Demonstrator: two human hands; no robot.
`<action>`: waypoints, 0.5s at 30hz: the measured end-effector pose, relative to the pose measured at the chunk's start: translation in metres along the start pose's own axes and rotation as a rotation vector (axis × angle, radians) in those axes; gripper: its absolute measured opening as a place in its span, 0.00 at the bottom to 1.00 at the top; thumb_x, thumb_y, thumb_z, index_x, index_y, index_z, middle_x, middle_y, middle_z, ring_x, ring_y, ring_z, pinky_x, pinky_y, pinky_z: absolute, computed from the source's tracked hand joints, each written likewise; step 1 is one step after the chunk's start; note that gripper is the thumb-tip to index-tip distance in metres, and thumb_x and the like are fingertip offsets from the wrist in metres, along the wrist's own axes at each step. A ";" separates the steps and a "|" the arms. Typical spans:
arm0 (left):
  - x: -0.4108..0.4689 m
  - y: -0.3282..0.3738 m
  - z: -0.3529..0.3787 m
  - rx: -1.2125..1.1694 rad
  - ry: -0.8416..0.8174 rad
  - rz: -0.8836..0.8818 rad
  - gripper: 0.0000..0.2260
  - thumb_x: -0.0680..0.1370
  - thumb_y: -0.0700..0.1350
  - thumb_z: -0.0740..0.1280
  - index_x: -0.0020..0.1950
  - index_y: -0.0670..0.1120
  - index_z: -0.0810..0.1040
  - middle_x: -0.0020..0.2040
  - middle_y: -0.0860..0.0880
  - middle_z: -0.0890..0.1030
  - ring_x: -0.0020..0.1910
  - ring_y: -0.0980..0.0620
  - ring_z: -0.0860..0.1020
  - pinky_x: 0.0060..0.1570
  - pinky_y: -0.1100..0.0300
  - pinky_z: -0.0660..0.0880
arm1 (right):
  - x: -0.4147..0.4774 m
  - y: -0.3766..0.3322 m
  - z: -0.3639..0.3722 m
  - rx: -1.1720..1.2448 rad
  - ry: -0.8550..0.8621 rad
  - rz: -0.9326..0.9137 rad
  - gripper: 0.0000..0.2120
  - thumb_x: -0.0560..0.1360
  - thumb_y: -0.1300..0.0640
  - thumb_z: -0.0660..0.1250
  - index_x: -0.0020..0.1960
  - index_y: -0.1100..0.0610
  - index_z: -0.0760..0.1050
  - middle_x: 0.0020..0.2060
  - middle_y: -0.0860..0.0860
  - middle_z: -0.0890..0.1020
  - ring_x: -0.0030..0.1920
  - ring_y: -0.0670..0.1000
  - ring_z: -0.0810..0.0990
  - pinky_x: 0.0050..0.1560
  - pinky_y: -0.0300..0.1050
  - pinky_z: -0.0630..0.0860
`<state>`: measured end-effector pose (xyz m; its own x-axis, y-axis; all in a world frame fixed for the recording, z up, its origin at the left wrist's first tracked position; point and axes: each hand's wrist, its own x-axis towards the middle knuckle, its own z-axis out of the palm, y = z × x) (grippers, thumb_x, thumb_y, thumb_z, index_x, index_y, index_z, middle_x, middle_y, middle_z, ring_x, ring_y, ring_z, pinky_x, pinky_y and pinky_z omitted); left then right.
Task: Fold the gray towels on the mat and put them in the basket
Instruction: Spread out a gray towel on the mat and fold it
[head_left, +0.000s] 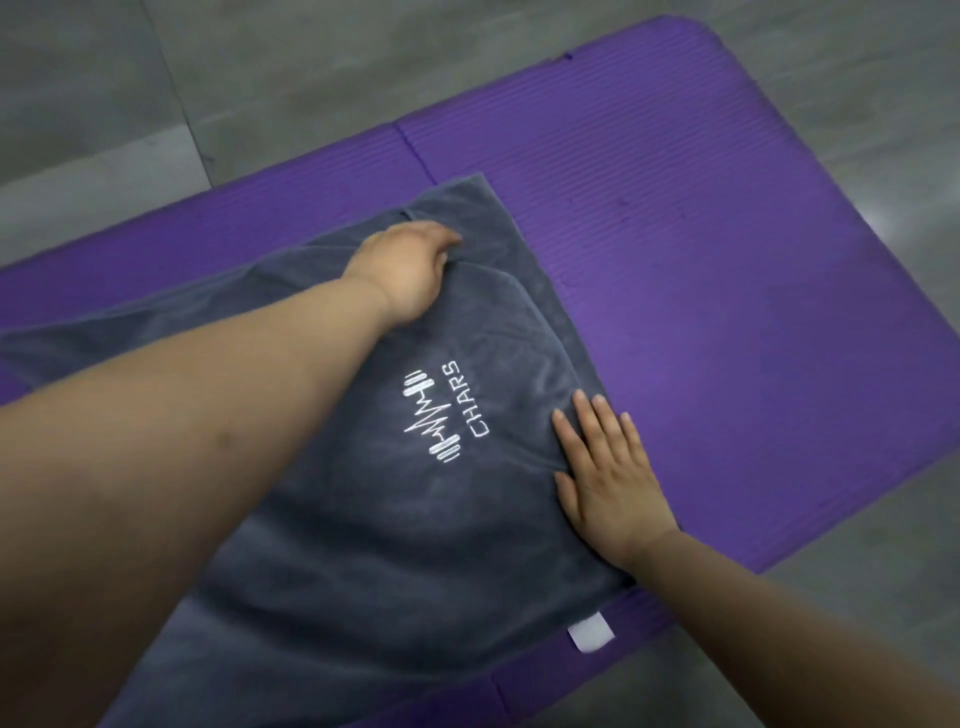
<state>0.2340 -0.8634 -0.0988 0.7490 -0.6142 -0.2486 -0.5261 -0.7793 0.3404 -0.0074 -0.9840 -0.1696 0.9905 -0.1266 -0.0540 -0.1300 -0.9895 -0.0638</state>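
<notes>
A gray towel (395, 525) with a white "CHARS" logo lies spread on the purple mat (727, 270). It looks doubled over, with a white tag (591, 631) at its near right corner. My left hand (405, 270) reaches across to the towel's far part, fingers curled into the cloth near a raised fold. My right hand (608, 478) lies flat, fingers straight, pressing on the towel's right edge. No basket is in view.
The mat lies on a gray tiled floor (156, 93). Bare mat stretches to the right of the towel and beyond it. A seam (415, 150) crosses the mat near the towel's far corner.
</notes>
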 end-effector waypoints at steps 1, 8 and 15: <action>0.008 0.000 -0.001 -0.029 -0.001 -0.024 0.16 0.79 0.40 0.54 0.66 0.44 0.70 0.69 0.45 0.70 0.68 0.45 0.67 0.68 0.55 0.62 | 0.001 0.000 0.000 -0.006 -0.001 -0.009 0.25 0.69 0.50 0.53 0.64 0.58 0.64 0.61 0.61 0.77 0.64 0.57 0.63 0.69 0.47 0.46; 0.006 0.041 0.015 0.269 -0.287 0.356 0.21 0.72 0.41 0.62 0.64 0.50 0.67 0.60 0.47 0.76 0.64 0.49 0.69 0.68 0.55 0.53 | 0.000 0.001 0.004 -0.008 -0.012 -0.018 0.26 0.69 0.50 0.53 0.65 0.58 0.63 0.62 0.62 0.76 0.65 0.57 0.63 0.70 0.48 0.46; -0.002 0.012 -0.020 0.934 -0.347 0.559 0.11 0.75 0.48 0.60 0.54 0.48 0.78 0.54 0.50 0.81 0.59 0.49 0.70 0.65 0.54 0.57 | 0.000 0.002 0.004 -0.008 0.005 -0.009 0.22 0.75 0.50 0.48 0.66 0.57 0.62 0.66 0.57 0.66 0.65 0.57 0.63 0.70 0.49 0.45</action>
<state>0.2344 -0.8691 -0.0763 0.2402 -0.7920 -0.5613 -0.9535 -0.0842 -0.2893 -0.0076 -0.9855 -0.1735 0.9919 -0.1177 -0.0484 -0.1203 -0.9911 -0.0563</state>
